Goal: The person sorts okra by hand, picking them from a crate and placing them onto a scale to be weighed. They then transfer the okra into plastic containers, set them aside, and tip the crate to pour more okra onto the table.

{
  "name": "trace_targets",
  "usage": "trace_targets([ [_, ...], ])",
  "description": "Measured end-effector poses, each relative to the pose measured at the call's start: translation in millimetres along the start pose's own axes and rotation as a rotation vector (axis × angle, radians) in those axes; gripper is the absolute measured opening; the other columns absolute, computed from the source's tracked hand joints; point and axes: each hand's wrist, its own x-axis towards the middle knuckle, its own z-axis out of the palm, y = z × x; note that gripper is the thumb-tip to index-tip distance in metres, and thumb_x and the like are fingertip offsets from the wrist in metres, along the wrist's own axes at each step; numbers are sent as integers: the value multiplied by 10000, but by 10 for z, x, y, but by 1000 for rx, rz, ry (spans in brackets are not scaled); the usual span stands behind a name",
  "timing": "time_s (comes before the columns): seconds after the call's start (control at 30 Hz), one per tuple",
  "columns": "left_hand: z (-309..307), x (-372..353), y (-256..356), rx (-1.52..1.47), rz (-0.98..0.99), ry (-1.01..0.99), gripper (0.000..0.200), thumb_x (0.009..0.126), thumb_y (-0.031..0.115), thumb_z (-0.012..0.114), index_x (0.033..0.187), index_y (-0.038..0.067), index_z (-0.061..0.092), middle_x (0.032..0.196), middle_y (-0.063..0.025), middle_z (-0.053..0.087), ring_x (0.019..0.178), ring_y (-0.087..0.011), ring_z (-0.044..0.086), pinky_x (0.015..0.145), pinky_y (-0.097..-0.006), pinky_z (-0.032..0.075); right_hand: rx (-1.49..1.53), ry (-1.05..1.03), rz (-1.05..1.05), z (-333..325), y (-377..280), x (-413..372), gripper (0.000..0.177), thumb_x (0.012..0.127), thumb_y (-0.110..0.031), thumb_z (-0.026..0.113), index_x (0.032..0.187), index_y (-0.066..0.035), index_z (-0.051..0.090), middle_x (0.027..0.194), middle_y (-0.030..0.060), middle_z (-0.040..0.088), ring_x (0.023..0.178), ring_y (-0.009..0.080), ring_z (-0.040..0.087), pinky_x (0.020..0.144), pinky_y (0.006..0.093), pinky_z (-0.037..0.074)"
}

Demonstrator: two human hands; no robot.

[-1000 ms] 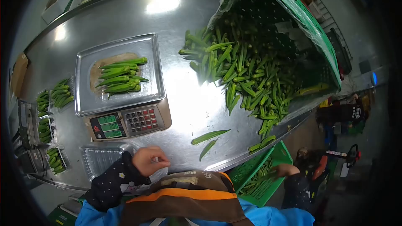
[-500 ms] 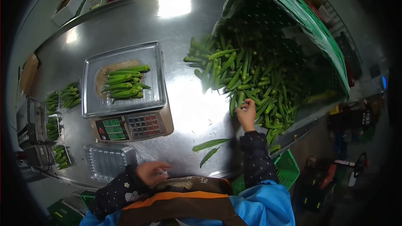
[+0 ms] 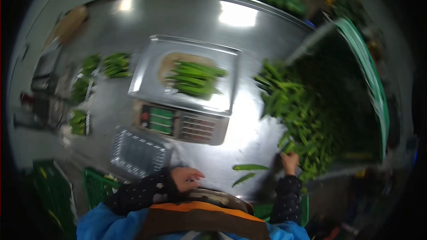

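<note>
My right hand (image 3: 290, 162) is at the near edge of a large heap of green okra (image 3: 302, 120), its fingers closed on an okra pod (image 3: 288, 146); blur softens the fingertips. My left hand (image 3: 186, 178) hovers by the table's near edge, fingers loosely bent and apart, holding nothing. Two loose okra pods (image 3: 251, 167) lie on the metal between my hands. A digital scale (image 3: 178, 124) stands ahead of my left hand. Its metal pan (image 3: 144, 78) bears a clear tray of okra pods (image 3: 195, 79) laid side by side.
Clear plastic trays (image 3: 140, 152) sit left of my left hand. Several filled okra packs (image 3: 116, 66) stand farther left on the steel table (image 3: 191, 15). A green-rimmed crate (image 3: 367, 75) lies tipped behind the heap. Green crates (image 3: 100, 186) are below the table's near edge.
The view has swung left, so the table's things appear farther right. My right hand stays at the heap's near edge, gripping a pod. My left hand remains near the table edge, holding nothing.
</note>
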Motion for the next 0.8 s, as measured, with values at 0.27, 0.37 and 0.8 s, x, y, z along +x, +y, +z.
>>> trace_targets([
  [0.27, 36, -78, -140, -104, 71, 84, 334, 794, 234, 660, 1094, 98, 604, 869, -32, 621, 726, -133, 584, 678, -280, 485, 122, -33, 181, 61, -125, 255, 197, 756, -115, 644, 871, 40, 604, 658, 56, 579, 461, 155, 551, 427, 294, 417],
  [0.37, 30, -84, -197, -109, 61, 90, 333, 790, 247, 664, 1085, 103, 608, 880, -29, 622, 734, -135, 587, 684, -278, 483, 356, -119, 228, 37, 198, 394, 101, 746, -78, 636, 726, -63, 539, 600, 15, 522, 450, 135, 504, 411, 280, 361],
  [0.8, 95, -72, -285, -90, 57, 163, 324, 789, 263, 661, 1073, 114, 615, 880, -27, 632, 745, -142, 611, 693, -274, 491, -29, 229, -225, 203, 314, 648, 123, 791, -66, 630, 819, 29, 556, 614, 62, 537, 446, 158, 482, 423, 313, 390],
])
